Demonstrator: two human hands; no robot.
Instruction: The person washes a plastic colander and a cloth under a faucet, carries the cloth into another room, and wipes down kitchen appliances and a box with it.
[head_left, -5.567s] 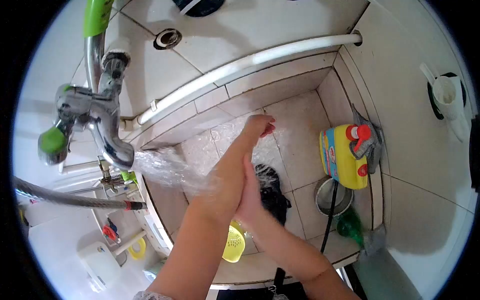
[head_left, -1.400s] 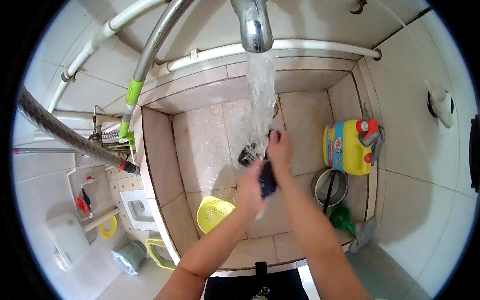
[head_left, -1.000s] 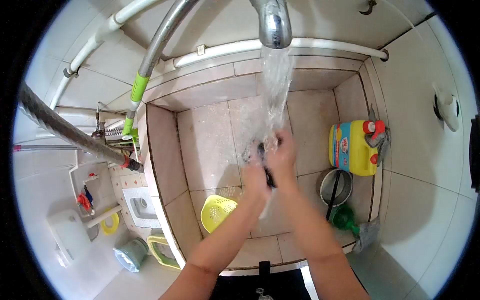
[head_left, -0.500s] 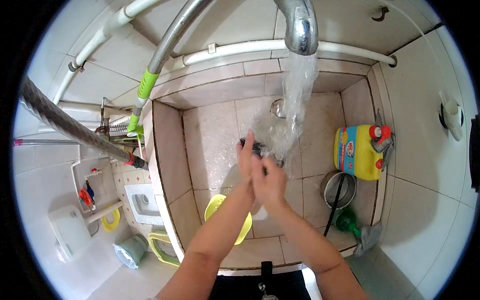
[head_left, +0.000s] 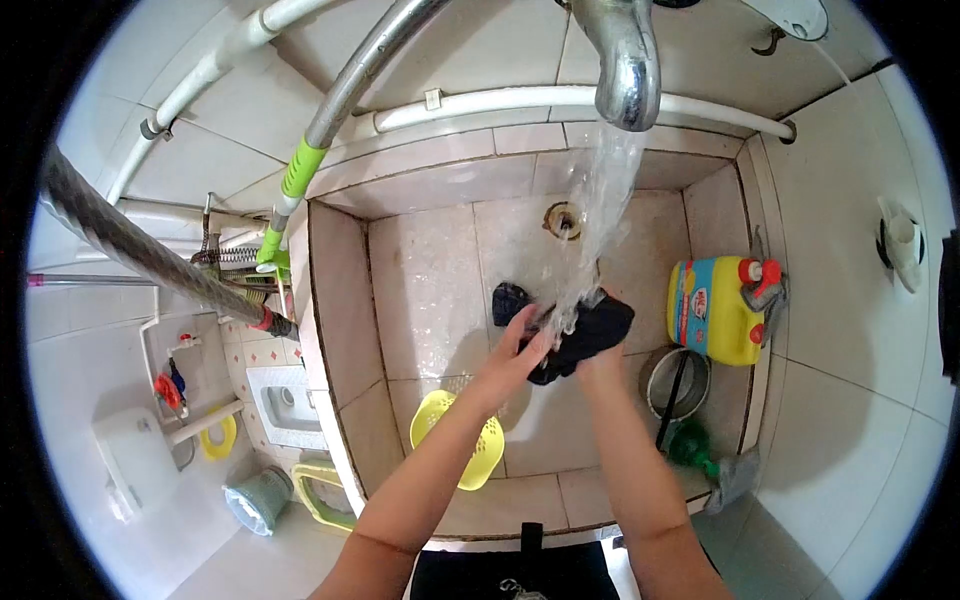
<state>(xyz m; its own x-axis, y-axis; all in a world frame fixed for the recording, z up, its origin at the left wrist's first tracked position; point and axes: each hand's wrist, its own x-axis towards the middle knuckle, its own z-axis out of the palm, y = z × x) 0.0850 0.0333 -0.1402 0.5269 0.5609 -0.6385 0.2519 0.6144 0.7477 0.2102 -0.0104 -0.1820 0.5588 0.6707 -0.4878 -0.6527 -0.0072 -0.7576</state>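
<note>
A dark, wet cloth (head_left: 590,332), perhaps a sock, is spread between my hands under the stream of water (head_left: 608,190). The thumb and fingers of my left hand (head_left: 518,358) grip its left part, with a dark bunched end (head_left: 510,303) poking out beyond them. My right hand (head_left: 600,365) holds the cloth from below on the right, most of its fingers hidden by it. Water pours from the metal faucet (head_left: 630,85) onto the cloth. Beneath my left forearm a yellow perforated basket (head_left: 483,455) lies in the tiled basin (head_left: 420,290).
On the right inside the basin stand a yellow jug (head_left: 735,335), a metal pot (head_left: 650,385) and a green bottle (head_left: 688,442). The drain (head_left: 562,222) is near the back wall. A mop pole (head_left: 303,165) leans at the left edge.
My hands were pressed together over the bunched cloth. They have parted, the right one moving right, and the cloth now lies opened out between them.
</note>
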